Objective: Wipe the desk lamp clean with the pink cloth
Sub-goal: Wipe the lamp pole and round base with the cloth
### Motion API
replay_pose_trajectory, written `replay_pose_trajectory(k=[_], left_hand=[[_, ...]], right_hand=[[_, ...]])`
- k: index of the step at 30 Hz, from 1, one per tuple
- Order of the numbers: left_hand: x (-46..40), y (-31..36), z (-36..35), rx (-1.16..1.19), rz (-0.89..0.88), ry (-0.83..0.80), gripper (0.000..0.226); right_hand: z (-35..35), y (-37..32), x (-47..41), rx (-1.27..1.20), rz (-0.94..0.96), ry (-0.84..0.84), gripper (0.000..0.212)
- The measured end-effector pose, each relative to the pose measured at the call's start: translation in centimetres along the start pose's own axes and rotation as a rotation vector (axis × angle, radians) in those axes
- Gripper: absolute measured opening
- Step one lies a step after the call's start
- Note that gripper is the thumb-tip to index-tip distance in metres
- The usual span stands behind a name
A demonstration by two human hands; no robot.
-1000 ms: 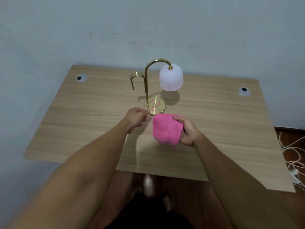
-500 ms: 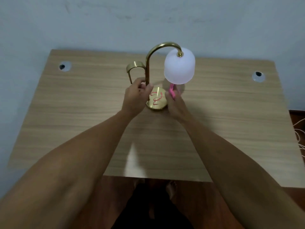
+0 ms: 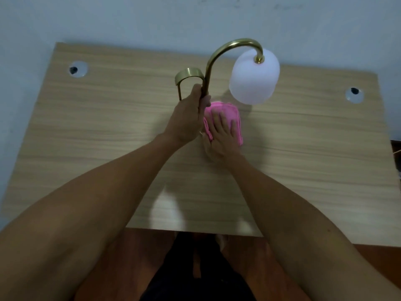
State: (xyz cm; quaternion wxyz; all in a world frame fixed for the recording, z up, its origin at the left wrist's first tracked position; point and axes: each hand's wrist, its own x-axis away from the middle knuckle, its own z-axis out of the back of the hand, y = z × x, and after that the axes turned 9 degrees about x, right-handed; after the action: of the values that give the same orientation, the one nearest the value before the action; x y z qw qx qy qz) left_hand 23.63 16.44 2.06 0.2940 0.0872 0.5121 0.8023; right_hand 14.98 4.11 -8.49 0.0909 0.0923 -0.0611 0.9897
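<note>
The desk lamp has a curved brass stem (image 3: 225, 48), a white shade (image 3: 253, 79) hanging on the right and a small brass hook (image 3: 188, 74) on the left. My left hand (image 3: 186, 118) is closed around the lower stem. The folded pink cloth (image 3: 225, 109) lies over the lamp's round base, which is hidden beneath it. My right hand (image 3: 221, 135) lies flat on top of the cloth with fingers spread, pressing it down.
The lamp stands near the back middle of a wooden desk (image 3: 86, 137) against a pale blue wall. Two round cable holes (image 3: 78, 69) (image 3: 354, 94) sit at the back corners. Brown floor and my legs show below the front edge.
My right hand has spread the pink cloth over the lamp base, covering its red marks. My left hand has closed on the stem. The camera has moved closer.
</note>
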Motion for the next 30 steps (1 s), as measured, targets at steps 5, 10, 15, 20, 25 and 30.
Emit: replay_pose_trajectory(k=[5,10,15,20,25,30], left_hand=[[-0.4,0.3,1.1,-0.006,-0.004,-0.102,0.03],[-0.5,0.7,1.5,-0.007,-0.004,-0.133,0.029],[-0.5,1.1,1.9,-0.023,-0.004,-0.168,0.027],[-0.5,1.2,2.3,-0.031,-0.003,-0.192,0.027],[-0.4,1.4,2.6,-0.008,0.017,-0.203,0.027],[-0.4,1.3,2.7,-0.009,0.012,-0.215,0.027]], right_hand=[[0.4,0.5,-1.0,0.003,0.028,0.013,0.066],[0.2,2.2,0.0,0.159,0.156,0.001,0.065],[0.1,2.3,0.0,0.036,0.064,-0.019,0.067],[0.3,0.6,-1.1,0.073,0.114,-0.005,0.068],[0.0,2.2,1.2,0.031,0.11,-0.032,0.065],[0.8,-0.4,-1.6,-0.001,0.052,-0.024,0.066]])
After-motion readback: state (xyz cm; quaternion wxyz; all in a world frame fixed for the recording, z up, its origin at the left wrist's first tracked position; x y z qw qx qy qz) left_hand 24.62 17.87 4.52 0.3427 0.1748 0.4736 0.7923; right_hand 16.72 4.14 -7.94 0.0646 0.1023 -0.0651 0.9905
